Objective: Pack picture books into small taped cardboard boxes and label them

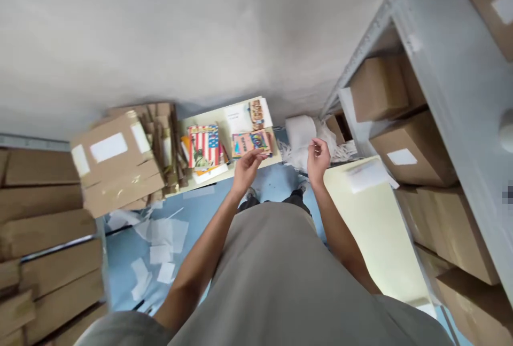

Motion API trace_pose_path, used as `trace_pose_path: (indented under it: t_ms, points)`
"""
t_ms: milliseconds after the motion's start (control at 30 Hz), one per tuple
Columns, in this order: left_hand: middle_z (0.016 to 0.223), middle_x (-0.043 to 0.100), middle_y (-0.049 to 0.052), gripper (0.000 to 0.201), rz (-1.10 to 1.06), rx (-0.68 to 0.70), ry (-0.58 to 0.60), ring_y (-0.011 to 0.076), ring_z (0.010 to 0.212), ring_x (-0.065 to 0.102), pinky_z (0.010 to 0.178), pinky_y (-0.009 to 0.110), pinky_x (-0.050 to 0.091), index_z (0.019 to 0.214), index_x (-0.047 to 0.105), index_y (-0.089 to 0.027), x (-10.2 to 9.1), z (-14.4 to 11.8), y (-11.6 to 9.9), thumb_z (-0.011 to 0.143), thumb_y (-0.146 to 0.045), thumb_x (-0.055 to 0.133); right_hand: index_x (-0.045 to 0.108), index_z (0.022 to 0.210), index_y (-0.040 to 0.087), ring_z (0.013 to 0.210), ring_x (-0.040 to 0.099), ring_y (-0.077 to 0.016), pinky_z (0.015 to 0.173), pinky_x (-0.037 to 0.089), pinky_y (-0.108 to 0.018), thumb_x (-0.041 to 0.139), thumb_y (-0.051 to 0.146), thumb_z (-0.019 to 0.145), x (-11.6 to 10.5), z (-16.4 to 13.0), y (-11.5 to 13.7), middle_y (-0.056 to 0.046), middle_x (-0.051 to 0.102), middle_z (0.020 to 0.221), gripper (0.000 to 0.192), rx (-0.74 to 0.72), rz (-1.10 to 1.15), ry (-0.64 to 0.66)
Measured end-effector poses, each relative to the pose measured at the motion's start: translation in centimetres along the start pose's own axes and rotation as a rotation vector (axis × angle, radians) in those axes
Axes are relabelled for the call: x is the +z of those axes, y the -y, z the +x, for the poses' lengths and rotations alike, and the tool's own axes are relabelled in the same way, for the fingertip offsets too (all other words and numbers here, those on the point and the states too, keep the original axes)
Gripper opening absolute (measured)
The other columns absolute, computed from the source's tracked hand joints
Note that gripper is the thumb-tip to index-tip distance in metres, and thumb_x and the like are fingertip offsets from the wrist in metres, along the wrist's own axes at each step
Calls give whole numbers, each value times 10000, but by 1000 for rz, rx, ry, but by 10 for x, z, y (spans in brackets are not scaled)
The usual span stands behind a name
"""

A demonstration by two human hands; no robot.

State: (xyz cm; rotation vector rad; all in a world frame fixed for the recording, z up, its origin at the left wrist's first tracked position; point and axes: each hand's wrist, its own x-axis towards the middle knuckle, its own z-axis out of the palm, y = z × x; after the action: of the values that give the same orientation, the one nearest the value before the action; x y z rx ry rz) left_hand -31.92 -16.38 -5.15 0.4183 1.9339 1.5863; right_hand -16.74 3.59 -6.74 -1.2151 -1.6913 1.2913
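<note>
My left hand (246, 171) hovers at the front edge of a pale table (222, 174), its fingers loosely bent and apart, with nothing visible in them. Just beyond its fingertips lies a small stack of colourful booklets (245, 144). To the left sits a pile topped by a booklet with a stars-and-stripes cover (203, 146). Behind the stack is a white sheet with a brown picture (240, 116). My right hand (318, 163) is raised, fingers half curled and apart, holding nothing I can see. Beyond it is a white roll (300, 131) beside crumpled wrapping.
Flattened cardboard (116, 162) leans at the table's left end. Stacked cartons (52, 228) line the left side. Metal shelving (452, 68) with cartons (417, 148) stands on the right. A second pale table (368, 223) bears a white paper (366, 174). Paper scraps (166, 236) litter the blue floor.
</note>
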Motion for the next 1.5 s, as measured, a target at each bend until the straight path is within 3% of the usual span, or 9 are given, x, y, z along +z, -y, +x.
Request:
trace_pose_path:
  t_ms: [167, 367, 500, 667, 767, 867, 1067, 1333, 1500]
  points:
    - [1078, 878, 120, 546, -112, 46, -342, 286, 1113, 831, 1114, 450, 628, 1233, 843, -181, -162, -18, 17, 918, -625, 873, 769, 1204, 231, 1112, 783, -287, 1009, 645, -415, 616, 660, 1100, 129, -82, 62, -158, 825, 1278, 467, -175, 83, 328]
    - [1316, 831, 129, 522, -259, -122, -697, 285, 1275, 782, 1148, 418, 609, 1234, 805, -211, -332, -64, 80, 814, -498, 922, 771, 1315, 226, 1128, 824, -271, 1044, 662, -394, 683, 679, 1088, 278, -176, 84, -143, 857, 1307, 514, -138, -44, 870]
    - [1291, 821, 132, 481, -398, -265, -774, 304, 1271, 776, 1153, 458, 603, 1182, 796, -207, -380, -101, 106, 785, -443, 929, 784, 1315, 199, 1272, 828, -299, 1171, 613, -412, 817, 509, 1055, 359, -225, 78, -146, 869, 1338, 405, 14, -344, 1075]
    - [1287, 833, 140, 411, -563, -392, -737, 301, 1275, 786, 1179, 483, 579, 1147, 786, -205, -386, -132, 119, 803, -363, 947, 780, 1016, 202, 1048, 864, -322, 1004, 673, -416, 893, 427, 976, 414, -261, 65, -72, 855, 928, 255, 244, -420, 1016]
    - [1327, 830, 167, 367, -696, -446, -731, 299, 1292, 799, 1207, 493, 576, 1125, 753, -196, -385, -141, 120, 855, -335, 958, 735, 960, 215, 864, 827, -254, 865, 690, -376, 784, 379, 1016, 422, -269, 63, -25, 796, 841, 180, 260, -362, 1004]
    - [1388, 817, 185, 301, -840, -436, -766, 296, 1376, 781, 1253, 466, 571, 1102, 745, -188, -388, -140, 117, 937, -354, 934, 707, 943, 236, 938, 808, -226, 887, 701, -350, 755, 433, 1010, 420, -273, 69, -12, 793, 893, 214, 229, -278, 1003]
    - [1415, 831, 110, 202, -1088, -297, -873, 235, 1492, 726, 1259, 351, 613, 1133, 794, -240, -406, -115, 96, 1012, -374, 886, 698, 1033, 262, 1045, 774, -256, 898, 748, -409, 803, 784, 909, 390, -284, 101, -57, 807, 1101, 547, 127, 126, 1108]
    - [1325, 877, 99, 223, -1005, -120, -814, 274, 1421, 787, 1067, 340, 731, 1211, 812, -227, -386, -92, 42, 1023, -312, 897, 773, 1108, 269, 974, 808, -255, 858, 747, -415, 888, 874, 822, 305, -266, 115, -47, 836, 1073, 679, 164, 149, 1028]
    - [1229, 884, 90, 418, -792, 83, -595, 296, 1371, 813, 1064, 356, 731, 1189, 826, -251, -356, -75, 9, 911, -502, 1011, 795, 1252, 294, 1054, 855, -278, 931, 725, -440, 881, 855, 851, 222, -228, 100, -81, 878, 1176, 695, 186, 137, 742]
